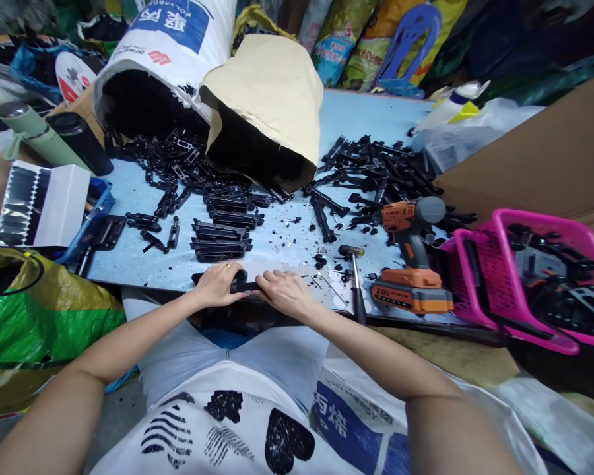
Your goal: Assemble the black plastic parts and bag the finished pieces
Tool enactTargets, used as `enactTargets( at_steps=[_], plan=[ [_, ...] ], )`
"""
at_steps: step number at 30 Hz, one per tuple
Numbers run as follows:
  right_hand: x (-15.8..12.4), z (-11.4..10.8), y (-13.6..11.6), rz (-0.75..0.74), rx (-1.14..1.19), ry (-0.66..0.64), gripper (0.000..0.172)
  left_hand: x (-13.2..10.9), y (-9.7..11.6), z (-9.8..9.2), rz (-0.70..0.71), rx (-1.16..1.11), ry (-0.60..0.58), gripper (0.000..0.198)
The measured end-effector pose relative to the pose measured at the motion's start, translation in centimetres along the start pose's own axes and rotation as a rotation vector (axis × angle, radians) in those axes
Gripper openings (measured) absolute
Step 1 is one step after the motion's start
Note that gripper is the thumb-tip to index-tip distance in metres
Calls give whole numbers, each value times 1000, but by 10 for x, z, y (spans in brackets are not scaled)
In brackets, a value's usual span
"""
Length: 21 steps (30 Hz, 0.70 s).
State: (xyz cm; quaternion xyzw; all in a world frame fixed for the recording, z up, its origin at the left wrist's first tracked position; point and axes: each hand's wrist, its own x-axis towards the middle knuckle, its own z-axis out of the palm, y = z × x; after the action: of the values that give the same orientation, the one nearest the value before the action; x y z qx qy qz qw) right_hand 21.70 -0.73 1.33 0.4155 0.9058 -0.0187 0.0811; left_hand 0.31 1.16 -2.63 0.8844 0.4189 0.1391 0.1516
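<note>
My left hand (220,282) and my right hand (283,290) meet at the near edge of the light blue table (287,241). Both are curled over one long black plastic part (239,282) lying flat there, the left on its left end, the right on its right end. A ring shows on my left hand. Just behind the hands lie stacked black plastic parts (221,239) in neat rows. Loose black parts (175,158) spill from a white sack and a tan sack further back.
An orange cordless drill (410,260) stands right of my hands, with a small hammer (355,277) beside it. Pink baskets (529,277) of dark parts sit at the right. A white box (47,204), two flasks (54,138) and a green bag (34,316) are at the left.
</note>
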Motion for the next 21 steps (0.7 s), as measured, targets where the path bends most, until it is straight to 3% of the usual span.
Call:
enactTargets(
  at_steps=[6,9,11,14,17,21],
  plan=[
    [3,-12,5,-61,-2,27,40,-5,-2,3,10,-11,65,44],
    [4,6,17,-87,12,83,38,0,3,1,17,-2,-25,47],
    [3,24,26,-95,42,133,38,16,12,-1,87,12,-74,54],
    [0,49,32,-69,84,226,36,72,27,0,136,19,-34,53],
    [-9,59,26,-48,129,317,38,151,38,10,23,27,-10,39],
    [-24,56,30,13,237,398,39,233,43,36,-131,71,-83,45]
  ],
)
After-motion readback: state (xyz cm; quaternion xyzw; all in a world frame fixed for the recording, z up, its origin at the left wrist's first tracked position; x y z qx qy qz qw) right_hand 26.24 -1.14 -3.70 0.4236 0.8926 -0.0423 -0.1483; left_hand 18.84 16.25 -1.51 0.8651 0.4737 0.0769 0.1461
